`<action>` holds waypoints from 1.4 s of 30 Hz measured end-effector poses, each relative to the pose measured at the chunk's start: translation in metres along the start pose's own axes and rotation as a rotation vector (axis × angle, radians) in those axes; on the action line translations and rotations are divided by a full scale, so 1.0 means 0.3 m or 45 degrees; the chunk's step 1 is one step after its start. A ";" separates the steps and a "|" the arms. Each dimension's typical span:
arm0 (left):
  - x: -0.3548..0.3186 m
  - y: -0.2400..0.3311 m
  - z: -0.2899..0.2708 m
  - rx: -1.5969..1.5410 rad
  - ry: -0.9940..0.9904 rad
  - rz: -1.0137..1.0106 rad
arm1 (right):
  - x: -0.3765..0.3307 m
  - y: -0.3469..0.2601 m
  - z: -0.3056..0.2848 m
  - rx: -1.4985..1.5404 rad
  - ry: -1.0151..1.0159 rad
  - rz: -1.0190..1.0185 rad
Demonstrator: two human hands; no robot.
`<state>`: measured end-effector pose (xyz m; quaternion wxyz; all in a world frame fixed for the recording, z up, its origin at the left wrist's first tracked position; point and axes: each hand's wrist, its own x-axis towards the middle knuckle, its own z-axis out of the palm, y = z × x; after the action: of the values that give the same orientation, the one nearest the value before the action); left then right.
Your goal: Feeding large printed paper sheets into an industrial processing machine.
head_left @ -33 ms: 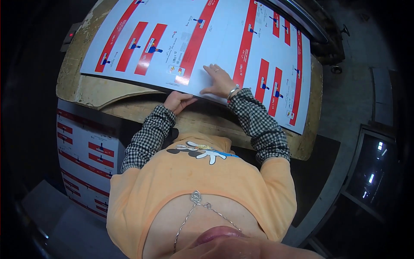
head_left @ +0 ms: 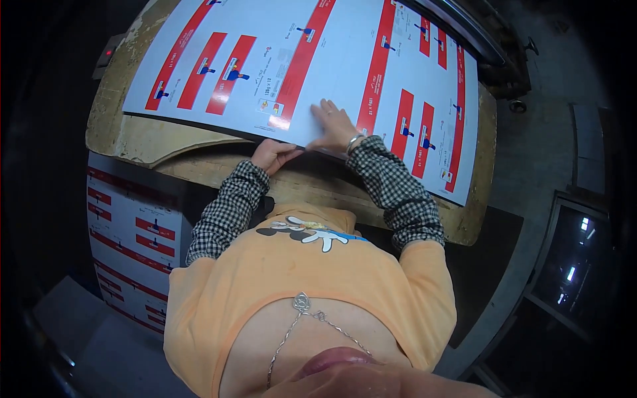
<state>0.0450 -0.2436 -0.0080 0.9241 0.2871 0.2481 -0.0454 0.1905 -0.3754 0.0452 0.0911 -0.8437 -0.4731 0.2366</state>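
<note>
Right hand (head_left: 335,128): fingers spread, palm-down on the printed sheet (head_left: 338,73), grasping nothing. Left hand (head_left: 275,155): fingers close together at the sheet's six-o'clock edge; whether they pinch it cannot be told. From the view's centre, the sheet lies toward twelve on a wooden table (head_left: 106,123), with a metal bar (head_left: 466,28) toward one.

A box (head_left: 103,62) (its small red light (head_left: 110,53) glowing) shows at the upper left, a metal bar (head_left: 468,26) slants across the upper right with a round knob (head_left: 517,106) below it, and a dark framed pane (head_left: 556,259) bearing bright streaks (head_left: 571,273) occupies the lower right.
</note>
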 end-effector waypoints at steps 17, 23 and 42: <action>-0.011 -0.018 -0.024 0.089 0.051 0.055 | 0.001 -0.053 -0.005 -0.175 -0.059 -0.003; -0.004 0.001 -0.040 0.098 0.111 0.035 | 0.032 -0.032 -0.040 -0.109 -0.015 -0.109; -0.004 -0.024 -0.093 0.053 0.061 0.072 | 0.100 0.036 -0.001 0.453 0.046 -0.241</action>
<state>0.0303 -0.2342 -0.0310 0.9127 0.3141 0.2609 -0.0173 0.2120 -0.3559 0.0321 0.2692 -0.7701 -0.4994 0.2917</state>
